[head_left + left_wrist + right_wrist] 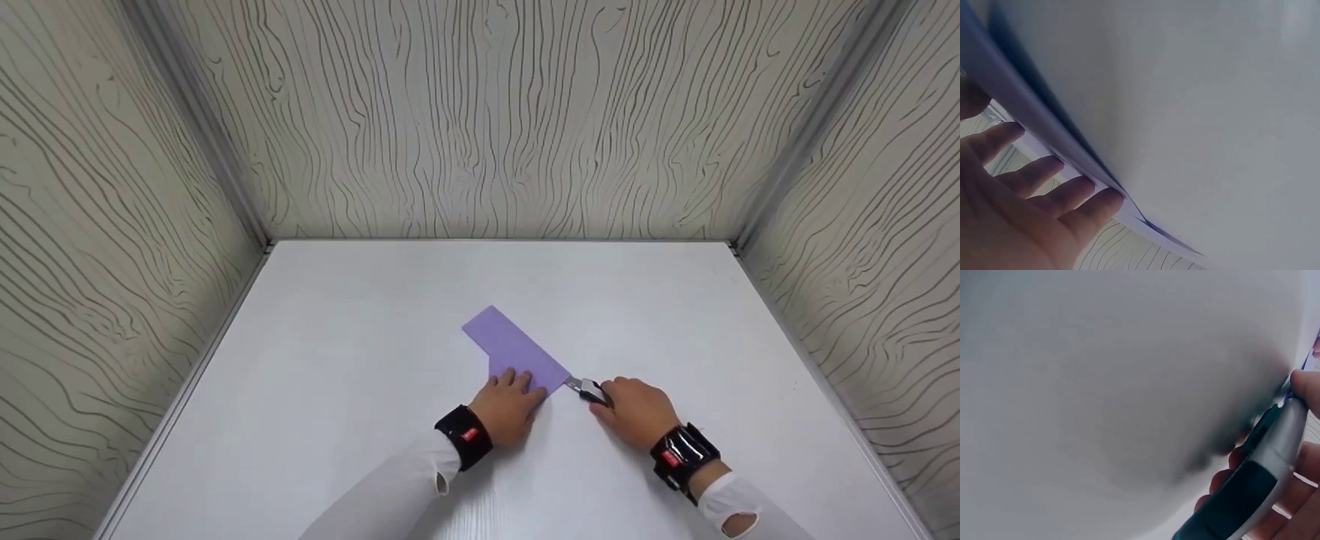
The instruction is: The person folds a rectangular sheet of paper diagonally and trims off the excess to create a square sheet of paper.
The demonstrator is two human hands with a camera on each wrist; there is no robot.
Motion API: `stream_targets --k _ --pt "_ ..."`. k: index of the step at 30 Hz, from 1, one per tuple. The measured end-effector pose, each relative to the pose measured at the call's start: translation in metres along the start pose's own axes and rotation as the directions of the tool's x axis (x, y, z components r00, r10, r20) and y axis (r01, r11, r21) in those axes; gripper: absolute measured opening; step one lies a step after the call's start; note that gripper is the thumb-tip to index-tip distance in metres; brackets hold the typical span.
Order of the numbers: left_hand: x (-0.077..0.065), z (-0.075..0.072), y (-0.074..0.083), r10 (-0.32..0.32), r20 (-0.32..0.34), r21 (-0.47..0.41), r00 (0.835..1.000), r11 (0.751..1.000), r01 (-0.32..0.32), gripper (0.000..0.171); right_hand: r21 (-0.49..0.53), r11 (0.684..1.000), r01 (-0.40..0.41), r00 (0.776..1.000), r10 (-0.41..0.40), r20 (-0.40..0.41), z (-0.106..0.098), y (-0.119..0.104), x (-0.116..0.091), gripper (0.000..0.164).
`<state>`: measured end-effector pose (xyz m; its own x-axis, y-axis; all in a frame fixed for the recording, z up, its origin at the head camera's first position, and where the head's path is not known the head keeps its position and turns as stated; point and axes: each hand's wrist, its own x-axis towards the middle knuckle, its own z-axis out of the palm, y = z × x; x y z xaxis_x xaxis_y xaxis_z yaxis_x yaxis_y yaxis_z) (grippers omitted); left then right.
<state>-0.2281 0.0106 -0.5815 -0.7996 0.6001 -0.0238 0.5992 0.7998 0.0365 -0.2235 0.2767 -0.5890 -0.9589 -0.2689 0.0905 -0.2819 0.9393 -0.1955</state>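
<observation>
A folded sheet of purple paper (517, 346) lies at a slant on the white table, one strip reaching up to the left. My left hand (504, 412) rests on its lower part with the fingers spread. In the left wrist view, the fingertips (1107, 198) touch the paper's edge, which lifts slightly in folded layers. To the right, my right hand (639, 412) grips a utility knife (592, 391) with a grey and dark green handle. Its blade meets the paper's right corner, by the fold. The right wrist view shows the fingers wrapped round the knife handle (1264, 475).
The white tabletop (337, 337) spreads out around the paper. Panels with a wood-grain pattern (480, 120) stand at the back and on both sides, joined by grey metal posts (202, 135). Black bands (465, 437) circle both wrists.
</observation>
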Motion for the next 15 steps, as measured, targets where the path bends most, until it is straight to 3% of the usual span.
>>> stream_targets --k 7,15 --pt "-0.006 -0.001 -0.005 0.022 0.02 0.003 1.0 1.0 -0.022 0.047 -0.014 0.999 0.032 0.999 -0.033 -0.029 -0.003 -0.005 -0.004 0.029" --pt "-0.011 -0.004 -0.011 0.033 0.047 0.012 0.998 0.999 -0.034 0.047 0.058 0.998 0.037 0.998 -0.04 0.057 0.001 -0.005 0.002 0.028"
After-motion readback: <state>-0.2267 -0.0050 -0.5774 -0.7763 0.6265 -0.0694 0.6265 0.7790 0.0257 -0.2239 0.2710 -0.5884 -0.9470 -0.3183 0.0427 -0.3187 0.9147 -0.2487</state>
